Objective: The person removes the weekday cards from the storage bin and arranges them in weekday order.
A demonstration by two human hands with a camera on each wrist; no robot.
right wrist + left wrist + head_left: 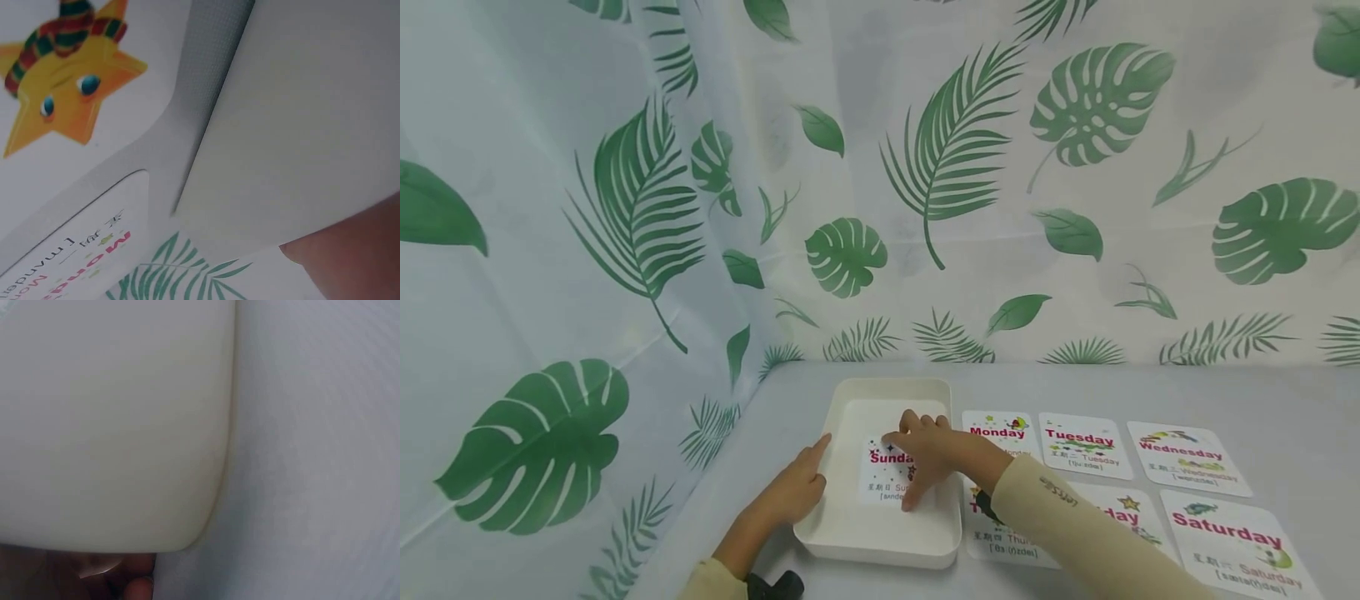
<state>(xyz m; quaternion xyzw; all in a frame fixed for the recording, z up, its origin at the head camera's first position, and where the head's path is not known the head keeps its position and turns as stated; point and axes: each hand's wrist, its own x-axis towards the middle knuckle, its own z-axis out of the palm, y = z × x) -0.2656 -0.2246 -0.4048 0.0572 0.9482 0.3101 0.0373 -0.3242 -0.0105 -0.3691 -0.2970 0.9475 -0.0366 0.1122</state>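
A white card printed "Sunday" [886,477] lies inside a shallow white tray [880,537]. Over the card's right side, my right hand [928,454] spans it, thumb at the lower edge and fingers near the upper edge. The hand covers part of the printing. At the tray's left wall, my left hand [801,487] holds the side, with its index finger reaching along the rim. Bent fingertips [137,587] show beside the tray wall [125,456] in the left wrist view.
Right of the tray, cards lie in two rows: Monday [997,423], Tuesday [1086,446] and Wednesday [1187,458] behind, Saturday [1236,542] among those in front. My right sleeve [1067,521] crosses the front row. A leaf-patterned curtain [955,292] stands behind the table.
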